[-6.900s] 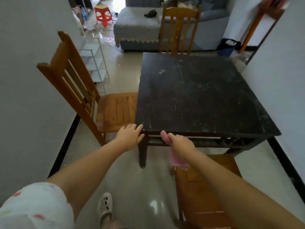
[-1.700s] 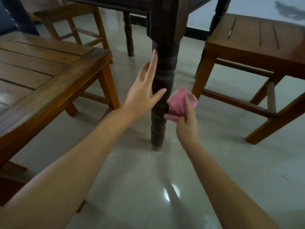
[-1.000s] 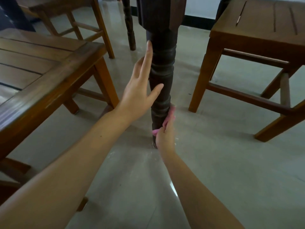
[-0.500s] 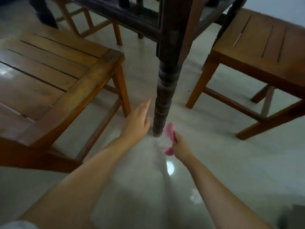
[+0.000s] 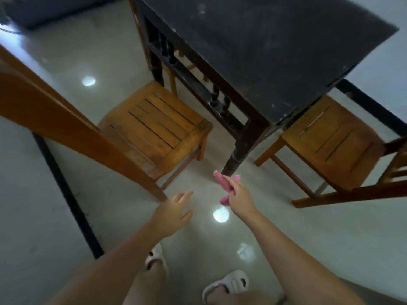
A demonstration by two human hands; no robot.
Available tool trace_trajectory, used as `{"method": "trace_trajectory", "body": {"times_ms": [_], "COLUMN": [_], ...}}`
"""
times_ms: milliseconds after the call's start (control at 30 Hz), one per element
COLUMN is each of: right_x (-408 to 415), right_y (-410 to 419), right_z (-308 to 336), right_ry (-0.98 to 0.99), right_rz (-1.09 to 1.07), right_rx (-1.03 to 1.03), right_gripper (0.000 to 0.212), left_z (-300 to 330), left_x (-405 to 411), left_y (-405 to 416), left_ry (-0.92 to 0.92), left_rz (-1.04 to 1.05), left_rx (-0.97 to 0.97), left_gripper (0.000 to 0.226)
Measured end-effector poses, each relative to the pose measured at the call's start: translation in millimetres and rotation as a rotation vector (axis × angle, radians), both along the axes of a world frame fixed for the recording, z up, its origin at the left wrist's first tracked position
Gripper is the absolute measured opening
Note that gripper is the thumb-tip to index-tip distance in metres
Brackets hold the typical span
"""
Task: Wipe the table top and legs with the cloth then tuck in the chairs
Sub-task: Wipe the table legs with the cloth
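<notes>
Cloth: the pink cloth [image 5: 223,183] is hanging bunched in the right hand [image 5: 239,195], just off the foot of the bench's near corner leg [image 5: 239,150], above the floor and not touching the leg as far as the blur allows.
Right hand: it is pinching the cloth between thumb and fingers, with one end sticking up and one drooping below the palm.
Left hand: the left hand [image 5: 174,213] is hovering spread and empty over the floor, near the front leg of the left chair.
Bench: the dark bench [image 5: 275,45] is showing pale specks and scuffs across its top; whether these are dust or worn finish is hard to tell, so the top is probably not provably clean from here.
Legs: the near corner leg is the one closest to the cloth; the far-left leg [image 5: 157,67] is standing well apart from the hands, and the other legs are lying out of sight.
Chairs: the left chair [image 5: 154,126] is sitting pulled out from the bench's left edge, and the right chair [image 5: 328,137] has only part of its seat under the near edge.
Progress: judging by this, the work is sitting in the leg-wiping stage; the remaining legs and the tucking in of both chairs are waiting to be done.
Floor: the glossy floor [image 5: 220,238] is reflecting ceiling lights between the arms, above two pale slippers [image 5: 226,285].
</notes>
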State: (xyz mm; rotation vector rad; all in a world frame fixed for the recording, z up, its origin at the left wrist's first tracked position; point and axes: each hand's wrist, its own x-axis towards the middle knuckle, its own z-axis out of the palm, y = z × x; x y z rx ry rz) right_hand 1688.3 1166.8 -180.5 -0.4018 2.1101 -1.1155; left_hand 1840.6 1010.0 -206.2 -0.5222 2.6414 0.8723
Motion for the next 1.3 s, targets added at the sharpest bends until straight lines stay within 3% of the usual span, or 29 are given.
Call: {"method": "trace_trajectory", "body": {"times_ms": [233, 500, 667, 867, 1300], "right_x": [9.8, 23.7, 34.7, 31.3, -6.3], "right_y": [-50.1, -130.4, -209.6, -312.1, -475.0], "right_z": [126.8, 219.5, 238.2, 255.5, 278.7], "right_ry": [0.197, 0.316, 0.456, 0.466, 0.512], "right_rz": [0.235, 0.399, 0.423, 0.406, 0.406], "right_rx": [-0.087, -0.21, -0.227, -0.271, -0.331], "right_gripper": [0.044, 0.035, 0.037, 0.041, 0.044], "left_z": [127.0, 212.3, 232.2, 271.1, 323.7], "left_x": [53.8, 115.9, 144.5, 148.1, 78.8], "left_y": [-27.3, -83.3, -155.3, -265.1, -434.3], "left_ry": [-0.019, 0.031, 0.1, 0.187, 0.316], "left_rz": [0.228, 0.514, 0.568, 0.601, 0.575], "left_rx": [-0.03, -0.206, -0.255, -0.34, -0.46], "left_gripper": [0.063, 0.056, 0.058, 0.056, 0.054]}}
